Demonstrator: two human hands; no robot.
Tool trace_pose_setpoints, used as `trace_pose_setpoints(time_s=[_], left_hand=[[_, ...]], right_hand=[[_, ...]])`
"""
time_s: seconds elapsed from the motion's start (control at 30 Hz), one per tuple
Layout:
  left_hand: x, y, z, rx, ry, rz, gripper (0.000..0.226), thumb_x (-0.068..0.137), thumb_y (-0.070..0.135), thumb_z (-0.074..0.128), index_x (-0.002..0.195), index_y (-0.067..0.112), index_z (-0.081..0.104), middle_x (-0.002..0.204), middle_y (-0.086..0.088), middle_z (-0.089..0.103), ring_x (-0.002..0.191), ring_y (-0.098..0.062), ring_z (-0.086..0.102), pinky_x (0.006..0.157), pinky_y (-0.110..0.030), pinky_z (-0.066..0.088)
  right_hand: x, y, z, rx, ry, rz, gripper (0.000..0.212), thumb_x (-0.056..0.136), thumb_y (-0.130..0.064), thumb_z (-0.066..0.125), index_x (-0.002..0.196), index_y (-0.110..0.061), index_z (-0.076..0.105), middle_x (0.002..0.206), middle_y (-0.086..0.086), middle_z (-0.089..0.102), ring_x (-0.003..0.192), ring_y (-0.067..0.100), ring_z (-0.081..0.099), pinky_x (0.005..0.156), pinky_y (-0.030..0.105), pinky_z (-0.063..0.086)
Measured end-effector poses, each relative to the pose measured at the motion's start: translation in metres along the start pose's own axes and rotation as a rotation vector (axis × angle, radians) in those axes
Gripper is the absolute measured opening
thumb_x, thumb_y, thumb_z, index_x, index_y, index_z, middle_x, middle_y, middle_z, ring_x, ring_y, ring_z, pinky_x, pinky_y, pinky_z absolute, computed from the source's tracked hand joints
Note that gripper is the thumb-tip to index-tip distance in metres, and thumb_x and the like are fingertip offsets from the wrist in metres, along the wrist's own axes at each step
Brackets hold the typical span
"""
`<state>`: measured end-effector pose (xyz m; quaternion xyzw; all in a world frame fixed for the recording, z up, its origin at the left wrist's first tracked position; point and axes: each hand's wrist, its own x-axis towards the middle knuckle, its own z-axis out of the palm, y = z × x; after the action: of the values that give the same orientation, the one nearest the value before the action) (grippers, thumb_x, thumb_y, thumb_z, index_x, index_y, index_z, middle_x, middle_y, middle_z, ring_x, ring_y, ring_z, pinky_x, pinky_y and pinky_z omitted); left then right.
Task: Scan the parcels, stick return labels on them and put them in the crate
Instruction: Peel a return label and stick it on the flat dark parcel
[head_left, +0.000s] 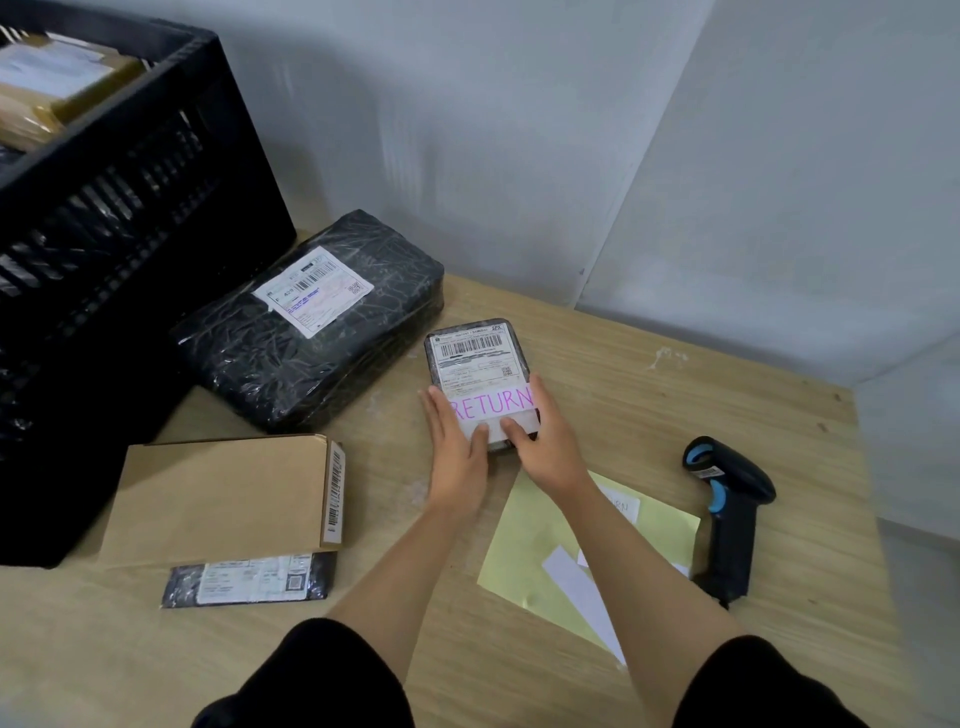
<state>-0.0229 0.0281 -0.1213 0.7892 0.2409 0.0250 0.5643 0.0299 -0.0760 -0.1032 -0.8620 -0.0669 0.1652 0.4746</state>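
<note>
The wooden table (675, 374) is carrying all items. The black slatted crate (130, 234) is standing at ten o'clock, already holding wrapped parcels. The large film-wrapped black parcel (332, 364) is lying just beside the crate, at eleven o'clock from the hands. A brown cardboard mailer (218, 499) is lying at eight o'clock, overlapping a flat black parcel (249, 579). A yellow backing sheet (540, 551) with spare labels is lying at five o'clock, the barcode scanner (732, 509) at four o'clock beside it.

The small black parcel (475, 353) is lying near the table's centre, well apart from the crate. A white return label (493, 408) is sitting across its near end, below the shipping label.

The left hand (457, 447) and the right hand (545, 452) are lying flat at the parcel's sides, fingers straight, both thumbs pressing the label down; neither is gripping anything.

Judgement: labelling is finishing on this parcel, and crating is following. It is looking light and fairly stiff, though the plastic wrap is likely proving slippery. Taking hold across the two long edges, thumb above and fingers beneath, is appearing safest. That hold is keeping fingers off the fresh label.
</note>
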Motion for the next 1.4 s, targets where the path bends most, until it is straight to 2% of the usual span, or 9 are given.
trace_pose_setpoints(time_s=[0.13,0.27,0.43,0.6,0.8,1.0,1.17,1.3,1.4], left_hand=[[0.003,0.001,-0.001,-0.256,0.026,-0.150,0.072,0.098,0.019,0.045,0.152,0.022,-0.002,0.152,0.007,0.029,0.135,-0.008,0.031,0.107,-0.017,0.021],[0.009,0.005,-0.011,-0.317,0.008,-0.211,0.052,0.095,0.014,0.052,0.143,0.018,0.033,0.133,0.001,0.055,0.115,-0.013,0.052,0.101,-0.027,0.038],[0.009,0.013,-0.024,-0.391,-0.074,-0.250,0.041,0.094,0.008,0.053,0.134,0.011,0.045,0.129,-0.006,0.059,0.118,-0.021,0.055,0.106,-0.040,0.040],[0.003,0.032,-0.032,-0.340,-0.002,-0.230,0.031,0.099,0.017,0.044,0.124,0.004,0.057,0.122,-0.010,0.064,0.106,-0.021,0.062,0.096,-0.034,0.048],[0.006,0.078,-0.100,0.036,0.098,0.061,0.040,0.098,0.042,0.039,0.112,0.015,0.065,0.103,-0.001,0.068,0.092,-0.016,0.057,0.075,-0.028,0.041],[0.025,0.134,-0.229,-0.028,0.392,0.303,0.036,0.099,0.036,0.042,0.092,0.014,0.069,0.087,-0.003,0.072,0.086,-0.023,0.066,0.085,-0.040,0.052],[0.051,0.150,-0.363,-0.130,0.545,0.379,0.025,0.095,0.031,0.046,0.088,0.019,0.067,0.079,-0.002,0.072,0.077,-0.023,0.069,0.081,-0.048,0.055],[0.079,0.124,-0.469,0.079,0.602,0.361,0.026,0.095,0.031,0.047,0.088,0.016,0.066,0.080,-0.001,0.071,0.077,-0.021,0.067,0.081,-0.042,0.053],[0.095,0.095,-0.539,0.289,0.649,0.344,0.024,0.094,0.031,0.047,0.091,0.018,0.067,0.084,-0.003,0.071,0.081,-0.024,0.065,0.076,-0.035,0.049]], right_hand=[[0.005,-0.001,-0.002,0.101,0.000,0.043,0.065,0.089,-0.009,0.063,0.146,-0.010,0.033,0.143,0.005,0.049,0.131,0.020,0.047,0.110,0.037,0.037],[0.012,-0.007,-0.005,0.269,0.070,0.189,0.021,0.095,-0.026,0.054,0.111,-0.016,0.063,0.110,0.001,0.069,0.098,0.016,0.064,0.082,0.026,0.047],[0.011,-0.010,-0.006,0.265,0.118,0.252,0.018,0.093,-0.014,0.056,0.110,-0.009,0.063,0.108,0.009,0.069,0.098,0.026,0.064,0.088,0.037,0.049],[-0.012,-0.014,-0.018,0.561,0.117,0.253,0.019,0.088,-0.023,0.067,0.104,-0.028,0.056,0.104,0.000,0.069,0.083,0.014,0.066,0.063,0.026,0.050],[-0.016,-0.082,-0.029,0.711,0.130,0.199,0.024,0.083,-0.021,0.064,0.101,-0.028,0.051,0.099,0.004,0.067,0.079,0.019,0.063,0.064,0.032,0.049],[-0.008,-0.201,0.008,0.839,0.033,0.048,0.035,0.083,-0.018,0.071,0.108,-0.014,0.047,0.090,0.007,0.068,0.070,0.020,0.069,0.059,0.039,0.059],[0.012,-0.306,0.076,0.784,-0.011,-0.065,0.037,0.080,-0.030,0.074,0.104,-0.018,0.048,0.100,0.009,0.070,0.085,0.023,0.071,0.078,0.046,0.060],[0.029,-0.377,0.150,0.612,-0.023,-0.149,0.034,0.077,-0.041,0.072,0.097,-0.024,0.050,0.109,0.006,0.067,0.098,0.024,0.067,0.088,0.049,0.055],[0.045,-0.421,0.205,0.463,-0.031,-0.192,0.036,0.078,-0.044,0.069,0.101,-0.024,0.051,0.104,-0.002,0.064,0.093,0.016,0.064,0.079,0.039,0.055]])
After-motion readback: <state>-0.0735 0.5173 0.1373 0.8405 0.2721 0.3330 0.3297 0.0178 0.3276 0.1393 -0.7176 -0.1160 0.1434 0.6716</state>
